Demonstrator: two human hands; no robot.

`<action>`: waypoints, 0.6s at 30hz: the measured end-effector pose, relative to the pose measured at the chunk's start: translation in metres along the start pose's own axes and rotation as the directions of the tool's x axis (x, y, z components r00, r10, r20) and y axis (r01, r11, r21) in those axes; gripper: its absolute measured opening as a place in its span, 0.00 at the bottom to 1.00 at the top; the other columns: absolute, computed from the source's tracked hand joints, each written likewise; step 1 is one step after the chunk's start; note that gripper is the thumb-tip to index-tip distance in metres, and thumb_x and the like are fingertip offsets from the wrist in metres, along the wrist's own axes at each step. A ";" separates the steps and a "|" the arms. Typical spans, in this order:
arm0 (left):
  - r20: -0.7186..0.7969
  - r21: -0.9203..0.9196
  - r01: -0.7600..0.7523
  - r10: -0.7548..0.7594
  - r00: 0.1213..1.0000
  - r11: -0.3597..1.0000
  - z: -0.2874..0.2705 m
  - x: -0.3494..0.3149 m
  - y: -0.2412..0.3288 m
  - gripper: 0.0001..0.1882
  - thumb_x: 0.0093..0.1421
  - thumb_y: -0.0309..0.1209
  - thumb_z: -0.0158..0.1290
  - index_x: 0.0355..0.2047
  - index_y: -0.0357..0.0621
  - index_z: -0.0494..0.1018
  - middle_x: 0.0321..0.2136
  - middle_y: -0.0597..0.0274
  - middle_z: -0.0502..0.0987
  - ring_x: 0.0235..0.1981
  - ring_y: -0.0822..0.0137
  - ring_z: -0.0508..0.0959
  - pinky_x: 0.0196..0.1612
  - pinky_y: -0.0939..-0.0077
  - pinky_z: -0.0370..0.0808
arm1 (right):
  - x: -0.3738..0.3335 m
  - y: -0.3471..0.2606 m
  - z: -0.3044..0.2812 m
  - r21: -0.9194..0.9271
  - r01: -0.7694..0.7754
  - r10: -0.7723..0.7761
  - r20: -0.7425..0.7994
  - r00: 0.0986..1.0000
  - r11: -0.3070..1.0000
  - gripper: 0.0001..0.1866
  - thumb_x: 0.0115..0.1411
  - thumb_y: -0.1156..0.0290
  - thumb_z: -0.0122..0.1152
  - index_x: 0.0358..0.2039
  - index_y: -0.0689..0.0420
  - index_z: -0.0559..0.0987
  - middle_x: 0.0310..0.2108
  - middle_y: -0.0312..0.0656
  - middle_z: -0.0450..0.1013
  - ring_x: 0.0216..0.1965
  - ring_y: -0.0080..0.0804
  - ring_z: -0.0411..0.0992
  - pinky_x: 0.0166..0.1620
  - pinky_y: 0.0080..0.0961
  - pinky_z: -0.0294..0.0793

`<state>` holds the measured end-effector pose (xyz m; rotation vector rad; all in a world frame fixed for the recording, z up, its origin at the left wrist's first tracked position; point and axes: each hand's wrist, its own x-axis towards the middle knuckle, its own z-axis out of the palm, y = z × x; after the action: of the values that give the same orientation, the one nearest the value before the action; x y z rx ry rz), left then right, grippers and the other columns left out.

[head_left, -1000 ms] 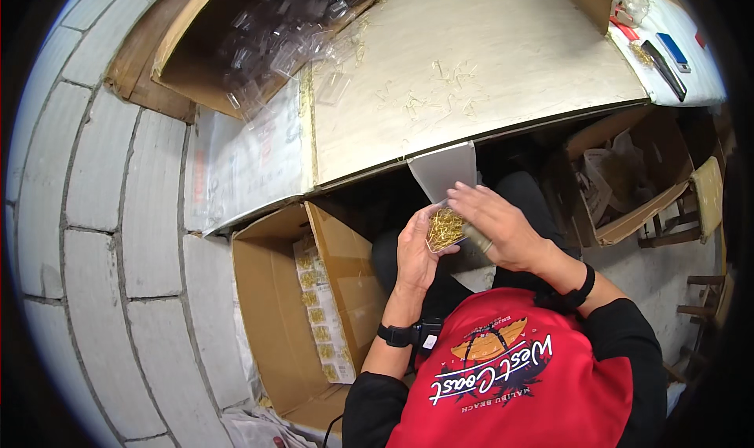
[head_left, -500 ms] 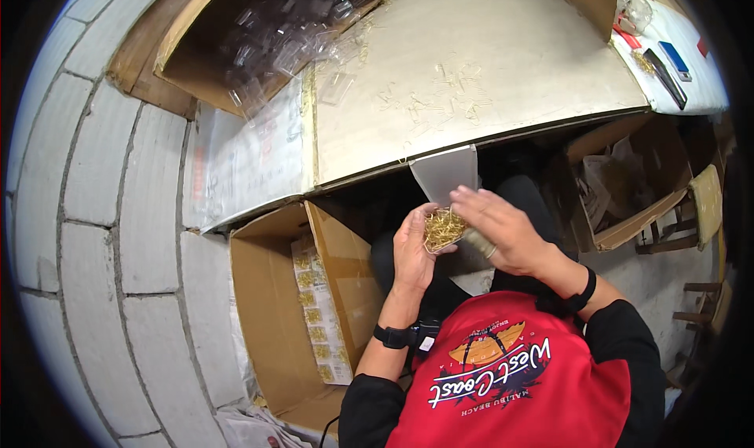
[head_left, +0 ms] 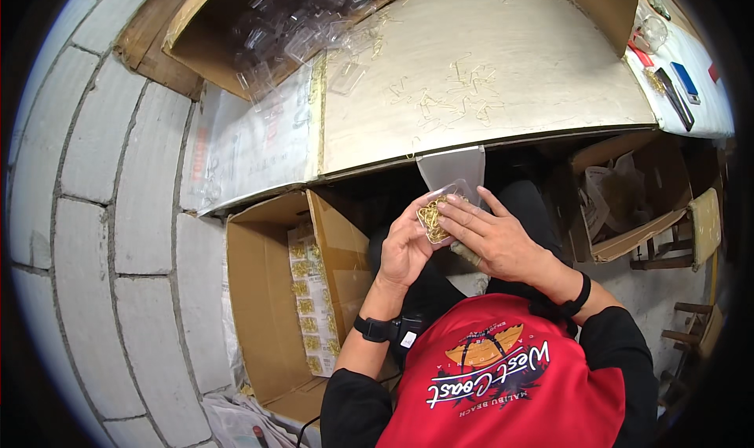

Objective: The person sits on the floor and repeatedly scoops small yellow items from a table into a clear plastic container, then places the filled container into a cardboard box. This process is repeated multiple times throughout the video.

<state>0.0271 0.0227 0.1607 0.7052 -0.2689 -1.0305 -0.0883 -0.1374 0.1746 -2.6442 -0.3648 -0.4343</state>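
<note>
Since the last frame I have barely shifted the small clear plastic box (head_left: 441,209) of thin gold wire clips (head_left: 433,216). My left hand (head_left: 406,249) cups it from beneath, fingers closed on it. My right hand (head_left: 495,240) lies flat across the top, fingers pressed together.

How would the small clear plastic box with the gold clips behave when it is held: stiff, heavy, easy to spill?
The clear box looks thin-walled, so probably light and slightly flexible. It seems open under the right hand, so tilting could spill clips. The left hand cups it, suggesting little weight.

My left hand (head_left: 406,248) and right hand (head_left: 495,240) meet around a clear box of clips (head_left: 437,212) below the tabletop's (head_left: 487,71) edge. An open carton (head_left: 275,307) sits at eight o'clock, another carton (head_left: 628,204) at three.
</note>
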 end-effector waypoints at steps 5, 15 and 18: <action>-0.077 0.095 0.012 -0.005 0.997 0.995 -0.002 -0.005 -0.002 0.28 0.56 0.24 0.46 0.58 0.36 0.57 0.51 0.51 0.69 0.50 0.59 0.73 0.52 0.61 0.75 | 0.003 -0.001 -0.001 0.071 0.010 -0.008 -0.040 0.999 0.997 0.29 0.52 0.72 0.58 0.57 0.57 0.67 0.60 0.44 0.61 0.64 0.38 0.56 0.65 0.46 0.49; -0.189 0.076 0.030 -0.015 0.982 0.997 -0.002 -0.004 -0.007 0.21 0.62 0.27 0.47 0.55 0.38 0.61 0.48 0.54 0.72 0.46 0.62 0.76 0.46 0.64 0.78 | 0.002 0.000 0.001 -0.038 -0.028 0.028 -0.009 1.000 0.999 0.27 0.56 0.66 0.57 0.56 0.60 0.67 0.59 0.47 0.62 0.63 0.41 0.57 0.64 0.46 0.48; -0.294 0.183 0.028 0.028 0.955 0.983 -0.006 -0.003 -0.019 0.17 0.64 0.29 0.46 0.52 0.38 0.64 0.44 0.56 0.74 0.43 0.65 0.78 0.41 0.67 0.80 | 0.002 0.001 0.006 -0.029 -0.033 0.033 -0.011 0.999 0.999 0.27 0.56 0.66 0.58 0.55 0.61 0.67 0.58 0.48 0.63 0.62 0.42 0.59 0.64 0.46 0.50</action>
<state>0.0155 0.0214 0.1445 1.0174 -0.1045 -0.8922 -0.0852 -0.1352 0.1700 -2.6715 -0.3135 -0.4463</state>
